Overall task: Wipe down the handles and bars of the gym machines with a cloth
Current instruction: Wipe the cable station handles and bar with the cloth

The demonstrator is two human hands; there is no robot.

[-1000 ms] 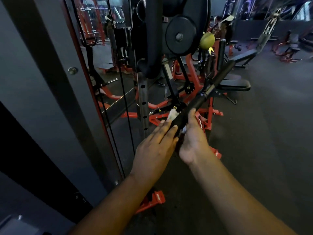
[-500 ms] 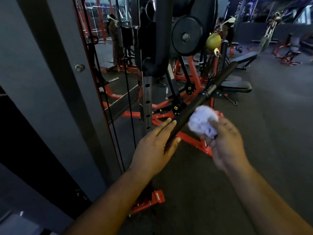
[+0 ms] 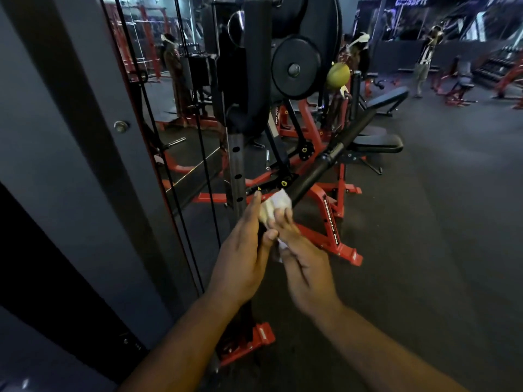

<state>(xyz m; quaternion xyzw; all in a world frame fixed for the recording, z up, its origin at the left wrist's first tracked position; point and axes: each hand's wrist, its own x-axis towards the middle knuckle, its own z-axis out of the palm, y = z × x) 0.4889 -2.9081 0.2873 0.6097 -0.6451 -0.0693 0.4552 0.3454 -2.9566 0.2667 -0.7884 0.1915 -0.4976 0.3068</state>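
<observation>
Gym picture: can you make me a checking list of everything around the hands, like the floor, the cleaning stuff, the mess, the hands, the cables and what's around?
Surface: dark gym floor, nothing lying on the bare part.
Job's things: white cloth wrapped on the near end of the black bar, which slants up and away.
Clutter: nothing seen.
Grippers: left hand rests against the bar's end with straight fingers; right hand holds the cloth on the bar.
Cables: two black cables run down the machine at left.
Surroundings: red machine frame, black weight plate, padded bench, mirror, a person far off.
</observation>
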